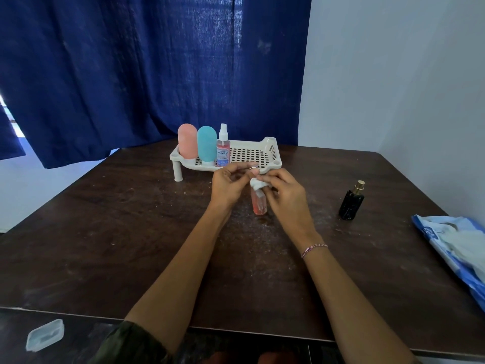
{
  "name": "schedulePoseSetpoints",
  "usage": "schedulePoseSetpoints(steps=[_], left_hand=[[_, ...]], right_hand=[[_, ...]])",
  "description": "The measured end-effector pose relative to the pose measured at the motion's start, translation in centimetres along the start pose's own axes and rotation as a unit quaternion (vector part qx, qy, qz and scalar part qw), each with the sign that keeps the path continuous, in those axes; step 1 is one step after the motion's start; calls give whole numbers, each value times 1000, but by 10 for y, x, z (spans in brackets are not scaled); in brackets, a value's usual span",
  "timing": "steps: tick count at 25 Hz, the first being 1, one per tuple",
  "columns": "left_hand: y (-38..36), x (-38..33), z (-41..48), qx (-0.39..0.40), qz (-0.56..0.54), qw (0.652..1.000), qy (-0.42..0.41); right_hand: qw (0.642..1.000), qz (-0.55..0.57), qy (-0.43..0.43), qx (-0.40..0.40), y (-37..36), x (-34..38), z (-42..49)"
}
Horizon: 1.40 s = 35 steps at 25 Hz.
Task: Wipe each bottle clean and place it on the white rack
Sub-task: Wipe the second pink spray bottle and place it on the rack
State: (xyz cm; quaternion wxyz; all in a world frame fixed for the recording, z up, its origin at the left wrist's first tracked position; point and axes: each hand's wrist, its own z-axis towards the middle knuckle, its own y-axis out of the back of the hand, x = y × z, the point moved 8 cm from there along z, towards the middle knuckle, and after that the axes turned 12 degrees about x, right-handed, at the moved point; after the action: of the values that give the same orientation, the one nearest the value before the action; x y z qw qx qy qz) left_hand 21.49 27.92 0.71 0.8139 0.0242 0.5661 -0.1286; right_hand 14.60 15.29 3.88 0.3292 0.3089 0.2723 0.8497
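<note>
- A single head-worn view looks forward and down from the near edge of the dark surface (105, 245).
- Both forearms reach away from the lens, the hands meeting near mid-frame.
- It faces the blue curtain (131, 61) and a pale wall (393, 74) behind the far edge.
- Wide-angle bending curves the surface's edges.

both hands (258, 189) wiping small pink bottle (259, 204) with white tissue (257, 183), three bottles on white rack (265, 164)
</note>
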Motion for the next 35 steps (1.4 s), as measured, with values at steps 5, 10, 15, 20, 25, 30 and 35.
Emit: schedulePoseSetpoints(steps=[5, 10, 15, 20, 25, 30, 35], left_hand=[[2, 2, -1, -6, -2, 1000, -1], [10, 3, -1, -43, -6, 999, 7], [-5, -4, -1, 8, 34, 999, -27], [5, 2, 0, -27, -3, 1000, -6], [12, 4, 0, -47, -14, 999, 3], [2, 0, 1, -15, 19, 1000, -12], [14, 6, 1, -53, -5, 999, 10]], right_hand=[[1000, 21, -3, 19, 1, -5, 2], [996, 2, -27, 80, -8, -15, 0], [998, 47, -35, -21, 9, -8, -1], [997, 16, -40, 66, -7, -11, 1], [991, -3, -51, 123, -18, -14, 1], [999, 8, -32, 20, -1, -6, 2], [988, -19, -97, 117, -13, -22, 2]])
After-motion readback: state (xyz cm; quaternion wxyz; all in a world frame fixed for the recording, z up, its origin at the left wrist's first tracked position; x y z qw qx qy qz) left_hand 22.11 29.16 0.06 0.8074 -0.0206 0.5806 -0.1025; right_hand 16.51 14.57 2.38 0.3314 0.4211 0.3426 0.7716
